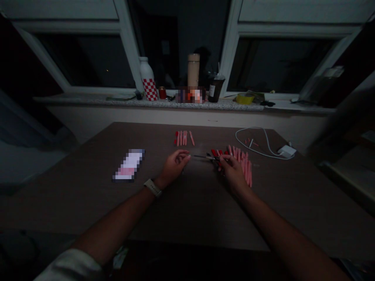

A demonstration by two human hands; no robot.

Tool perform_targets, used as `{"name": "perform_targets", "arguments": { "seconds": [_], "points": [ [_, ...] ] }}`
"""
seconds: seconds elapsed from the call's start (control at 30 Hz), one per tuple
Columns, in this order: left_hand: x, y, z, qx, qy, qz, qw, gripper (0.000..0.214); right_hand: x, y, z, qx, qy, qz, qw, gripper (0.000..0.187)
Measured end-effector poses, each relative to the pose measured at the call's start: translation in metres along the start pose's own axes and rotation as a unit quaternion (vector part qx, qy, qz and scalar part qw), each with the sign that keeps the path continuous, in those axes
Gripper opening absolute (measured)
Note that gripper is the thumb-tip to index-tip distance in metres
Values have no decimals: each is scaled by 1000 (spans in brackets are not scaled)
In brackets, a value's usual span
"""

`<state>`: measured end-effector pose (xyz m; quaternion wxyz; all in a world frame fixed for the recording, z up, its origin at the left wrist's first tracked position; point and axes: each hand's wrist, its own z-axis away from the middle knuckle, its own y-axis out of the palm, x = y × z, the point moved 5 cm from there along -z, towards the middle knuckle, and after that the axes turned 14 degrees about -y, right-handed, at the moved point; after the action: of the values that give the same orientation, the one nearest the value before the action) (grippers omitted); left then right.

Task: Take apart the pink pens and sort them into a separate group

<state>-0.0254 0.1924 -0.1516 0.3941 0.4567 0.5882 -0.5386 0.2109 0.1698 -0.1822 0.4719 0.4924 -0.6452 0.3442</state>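
My right hand [233,170] pinches the right end of a thin, dark rod that looks like a pen refill [202,156]. The rod points left, held above the table. Close to its left end, my left hand [175,166] has thumb and forefinger pressed together; what lies between them is too small and dim to make out. Just beyond my right hand lies a spread of pink pen barrels [248,168], partly covered by that hand, with red and black pen pieces [215,153] beside them. Farther back, several pink pens [183,138] lie in a row with red bits at their left.
A phone [129,166] lies lit on the table [175,218] at left. At back right are a white cable [266,136], a charger [287,151] and small pink pieces [248,140]. Bottles [149,78], a tumbler [193,70] and a drink cup [216,89] line the windowsill.
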Motion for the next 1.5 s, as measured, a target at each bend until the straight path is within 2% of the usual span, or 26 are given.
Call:
{"name": "perform_targets", "arguments": {
  "seconds": [0.23, 0.63, 0.87, 1.03, 1.17, 1.3, 1.4, 1.5],
  "points": [
    [6, -1, -2, -4, -20, -4, 1000, 29, 1, 4, 4, 24, -8, -7, 1000, 43],
    [15, -2, -10, -2, -62, 114, 992, 30, 2, 6, 4, 32, -2, -13, 999, 45],
    [21, -16, -15, -90, -79, 195, 974, 37, 1, 3, 3, 23, -21, 17, 999, 45],
    [22, -25, -15, -133, -73, 208, 966, 34, 5, -2, 2, 19, -76, 103, 992, 41],
    [23, -24, -14, -128, -76, 209, 967, 36, 11, 4, 7, 88, -145, 195, 966, 29],
    [23, -22, -14, -121, -78, 188, 972, 38, 18, 13, 14, 160, -208, 334, 905, 17],
    [21, -19, -13, -113, -74, 177, 975, 39, 20, 18, 17, 186, -227, 400, 868, 13],
    [20, -16, -12, -97, -73, 170, 978, 38, 18, 20, 18, 200, -228, 429, 851, 11]
  ]
}}
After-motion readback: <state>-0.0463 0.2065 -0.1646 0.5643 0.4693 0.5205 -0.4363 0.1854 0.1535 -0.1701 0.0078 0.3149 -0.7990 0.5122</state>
